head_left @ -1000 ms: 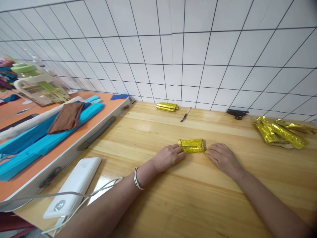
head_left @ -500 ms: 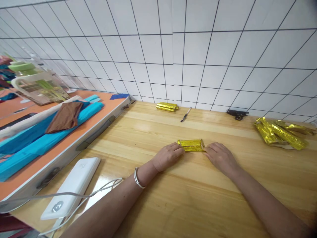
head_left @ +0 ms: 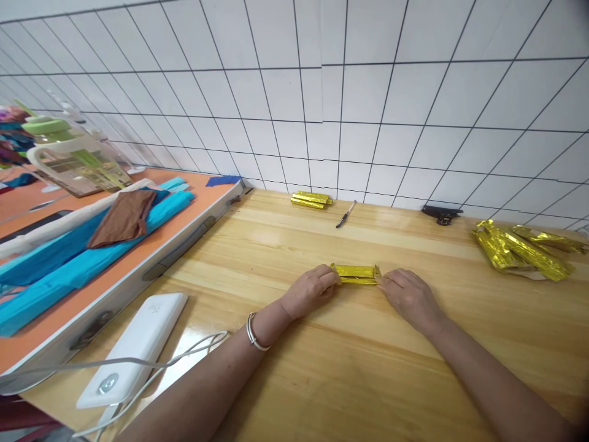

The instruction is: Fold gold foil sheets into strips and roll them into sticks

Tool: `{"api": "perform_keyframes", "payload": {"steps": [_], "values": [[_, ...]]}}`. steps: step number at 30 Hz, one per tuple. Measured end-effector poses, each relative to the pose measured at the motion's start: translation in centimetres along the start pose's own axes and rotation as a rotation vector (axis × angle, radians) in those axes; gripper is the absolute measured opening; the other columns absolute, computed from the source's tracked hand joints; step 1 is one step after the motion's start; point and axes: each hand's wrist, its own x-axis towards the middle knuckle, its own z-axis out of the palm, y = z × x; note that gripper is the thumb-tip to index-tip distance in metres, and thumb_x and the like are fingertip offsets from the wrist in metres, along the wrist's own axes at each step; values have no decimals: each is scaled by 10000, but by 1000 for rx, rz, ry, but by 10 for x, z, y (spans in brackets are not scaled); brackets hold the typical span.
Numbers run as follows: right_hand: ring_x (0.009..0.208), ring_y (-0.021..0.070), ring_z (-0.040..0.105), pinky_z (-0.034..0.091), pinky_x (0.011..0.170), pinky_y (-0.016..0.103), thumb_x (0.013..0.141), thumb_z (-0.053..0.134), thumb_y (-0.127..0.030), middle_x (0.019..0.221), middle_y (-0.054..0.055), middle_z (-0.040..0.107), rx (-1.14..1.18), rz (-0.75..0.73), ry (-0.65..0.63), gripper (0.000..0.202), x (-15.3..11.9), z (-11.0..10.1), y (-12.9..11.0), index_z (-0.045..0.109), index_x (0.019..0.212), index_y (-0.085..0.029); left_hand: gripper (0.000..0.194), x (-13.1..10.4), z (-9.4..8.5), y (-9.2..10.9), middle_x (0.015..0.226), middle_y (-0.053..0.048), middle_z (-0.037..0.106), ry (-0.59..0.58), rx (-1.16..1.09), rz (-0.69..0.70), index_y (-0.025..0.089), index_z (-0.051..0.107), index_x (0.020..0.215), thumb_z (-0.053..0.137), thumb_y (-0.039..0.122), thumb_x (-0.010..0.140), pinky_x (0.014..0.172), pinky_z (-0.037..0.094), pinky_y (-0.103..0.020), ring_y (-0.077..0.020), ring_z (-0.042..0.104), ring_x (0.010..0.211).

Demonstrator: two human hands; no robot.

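A small folded strip of shiny gold foil paper (head_left: 355,273) lies on the wooden table, stretched between my hands. My left hand (head_left: 313,290), with a silver bangle at the wrist, pinches its left end. At its right end the fingers of my right hand (head_left: 407,298) are closed on the edge. The foil's two ends stand up slightly beside my fingertips, and its middle shows a lengthwise fold. My fingertips partly hide both ends.
Folded gold foil (head_left: 311,199) and a pen (head_left: 346,214) lie near the tiled wall. A black clip (head_left: 442,214) and a gold foil pile (head_left: 519,248) are at right. A white power bank (head_left: 133,350) with cables sits at left, beside an orange table (head_left: 202,199) holding blue rolls (head_left: 96,264).
The gold foil between my hands has become narrower, its near side folded over. Both hands stay at its ends, with only slight movement.
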Motion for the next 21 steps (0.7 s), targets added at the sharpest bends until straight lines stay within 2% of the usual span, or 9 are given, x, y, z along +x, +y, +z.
{"api": "perform_keyframes", "payload": {"steps": [7, 11, 16, 21], "values": [[756, 155, 521, 425, 708, 298, 887, 446, -149, 780, 52, 618, 67, 19, -6, 214, -3, -4, -4, 655, 912, -191, 168, -3, -11, 9, 1014, -78, 552, 10, -144, -108, 170, 533, 1016, 485, 159, 856, 854, 478, -285, -142, 546, 957], [757, 158, 527, 433, 712, 302, 890, 457, -184, 792, 59, 621, 103, 48, -5, 200, -2, -6, -5, 657, 899, -188, 247, -9, -17, 13, 1081, -84, 531, -5, -147, -146, 173, 530, 1064, 560, 187, 819, 867, 480, -283, -151, 543, 983], [772, 172, 549, 444, 711, 311, 902, 447, -259, 796, 62, 627, 151, 58, 37, 221, -1, -8, -7, 662, 930, -222, 183, -16, -13, 14, 1032, -76, 576, -8, -38, -154, 192, 574, 1034, 472, 228, 886, 847, 491, -296, -151, 571, 944], [771, 177, 551, 449, 697, 313, 896, 465, -275, 788, 61, 622, 171, 39, 31, 205, 0, -9, -8, 664, 928, -238, 202, -15, -11, 12, 953, -79, 622, -22, 12, -81, 183, 606, 986, 421, 225, 914, 827, 493, -295, -154, 582, 927]]}}
